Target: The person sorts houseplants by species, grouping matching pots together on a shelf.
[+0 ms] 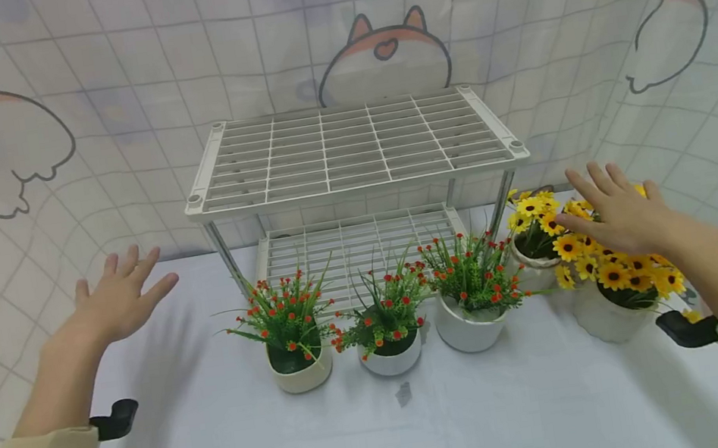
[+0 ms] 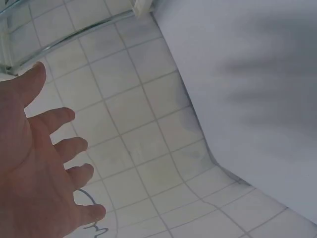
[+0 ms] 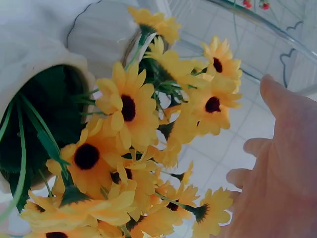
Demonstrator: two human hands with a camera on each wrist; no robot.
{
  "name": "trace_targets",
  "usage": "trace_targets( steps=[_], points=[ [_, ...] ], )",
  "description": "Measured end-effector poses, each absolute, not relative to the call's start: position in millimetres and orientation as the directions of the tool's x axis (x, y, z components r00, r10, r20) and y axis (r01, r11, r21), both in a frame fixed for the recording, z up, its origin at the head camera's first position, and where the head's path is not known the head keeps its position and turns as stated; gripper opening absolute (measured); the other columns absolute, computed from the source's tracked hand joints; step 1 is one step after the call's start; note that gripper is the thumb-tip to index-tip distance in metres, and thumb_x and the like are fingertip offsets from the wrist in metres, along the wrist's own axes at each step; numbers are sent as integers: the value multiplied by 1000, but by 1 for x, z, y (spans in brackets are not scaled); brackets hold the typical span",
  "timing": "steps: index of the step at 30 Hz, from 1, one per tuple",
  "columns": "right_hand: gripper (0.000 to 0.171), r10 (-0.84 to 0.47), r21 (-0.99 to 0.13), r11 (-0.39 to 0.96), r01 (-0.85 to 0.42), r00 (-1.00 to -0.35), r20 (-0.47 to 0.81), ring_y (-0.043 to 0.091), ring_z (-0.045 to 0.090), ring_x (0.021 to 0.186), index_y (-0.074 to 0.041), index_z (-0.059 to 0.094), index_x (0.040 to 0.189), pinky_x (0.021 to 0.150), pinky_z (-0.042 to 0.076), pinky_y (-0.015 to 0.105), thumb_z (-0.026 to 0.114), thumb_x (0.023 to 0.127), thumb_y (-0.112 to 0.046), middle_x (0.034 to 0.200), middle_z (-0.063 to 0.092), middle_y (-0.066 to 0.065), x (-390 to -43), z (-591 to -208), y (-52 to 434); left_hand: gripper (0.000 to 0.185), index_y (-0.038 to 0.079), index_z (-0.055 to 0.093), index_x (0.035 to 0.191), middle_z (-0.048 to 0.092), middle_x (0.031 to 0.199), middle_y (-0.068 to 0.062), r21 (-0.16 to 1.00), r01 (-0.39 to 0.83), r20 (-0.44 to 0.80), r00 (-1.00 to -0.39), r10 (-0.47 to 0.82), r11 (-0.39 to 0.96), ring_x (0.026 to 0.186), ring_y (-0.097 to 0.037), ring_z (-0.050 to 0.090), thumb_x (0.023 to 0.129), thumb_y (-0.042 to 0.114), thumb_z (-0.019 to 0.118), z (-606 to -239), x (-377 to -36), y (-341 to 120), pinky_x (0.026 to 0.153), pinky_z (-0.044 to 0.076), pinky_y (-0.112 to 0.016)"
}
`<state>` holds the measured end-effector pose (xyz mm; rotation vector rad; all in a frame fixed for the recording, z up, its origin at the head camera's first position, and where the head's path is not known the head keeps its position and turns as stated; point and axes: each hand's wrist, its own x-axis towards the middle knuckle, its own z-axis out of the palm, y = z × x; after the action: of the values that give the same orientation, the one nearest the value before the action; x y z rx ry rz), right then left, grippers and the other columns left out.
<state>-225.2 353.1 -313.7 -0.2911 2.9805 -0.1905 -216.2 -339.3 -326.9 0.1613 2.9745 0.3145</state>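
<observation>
My left hand [image 1: 118,300] hovers over the left side of the white table with its fingers spread, holding nothing. In the left wrist view its palm and fingers [image 2: 37,99] show beside the tiled cloth. My right hand [image 1: 627,217], fingers spread and holding nothing, hangs above two white pots of yellow flowers [image 1: 624,275]. Those yellow flowers [image 3: 127,106] fill the right wrist view beside that hand [image 3: 277,168]. Along the front of the shelf rack stand three pots with red-flowered plants: left [image 1: 299,366], middle [image 1: 391,357] and right [image 1: 473,326].
A white two-tier shelf rack [image 1: 353,185] on metal legs stands at the back; its lower tier [image 1: 361,235] sits low behind the red-flowered pots. A cloth [image 1: 175,89] with a grid and cartoon corgis hangs behind. A small grey mark [image 1: 403,394] shows on the white tabletop [image 1: 362,445].
</observation>
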Motion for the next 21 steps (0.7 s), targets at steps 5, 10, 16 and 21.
trace_targets(
  steps=[5, 10, 16, 21],
  points=[
    [90, -213, -149, 969, -197, -971, -106, 54, -17, 147, -8, -6, 164, 104, -7, 81, 37, 106, -63, 161, -14, 34, -219, -311, 348, 79, 2, 20, 161, 11, 161, -37, 226, 136, -35, -989, 147, 965, 148, -57, 6, 108, 59, 29, -325, -217, -335, 106, -1, -81],
    [88, -244, -169, 958, -231, -968, -65, 53, -11, 149, -8, 0, 165, 106, 1, 80, 39, 106, -61, 163, -9, 33, -209, -310, 339, 75, -3, 31, 156, 26, 155, -39, 240, 143, 36, -990, 138, 960, 143, -57, 21, 109, 55, 29, -321, -216, -331, 104, 9, -82],
    [87, -281, -213, 937, -277, -960, 13, 56, 7, 148, -10, 8, 166, 109, 14, 77, 47, 105, -58, 166, 2, 30, -199, -306, 325, 70, -5, 41, 150, 36, 149, -39, 320, 151, 135, -984, 113, 935, 137, -60, 30, 110, 51, 33, -311, -210, -318, 102, 23, -78],
    [77, -308, -229, 915, -333, -941, 138, 57, 31, 139, -7, 22, 163, 106, 27, 74, 56, 105, -47, 160, 26, 30, -189, -310, 313, 65, -5, 46, 147, 43, 147, -35, 420, 167, 229, -971, 74, 892, 133, -57, 40, 110, 47, 36, -303, -205, -303, 101, 33, -74]
  ],
)
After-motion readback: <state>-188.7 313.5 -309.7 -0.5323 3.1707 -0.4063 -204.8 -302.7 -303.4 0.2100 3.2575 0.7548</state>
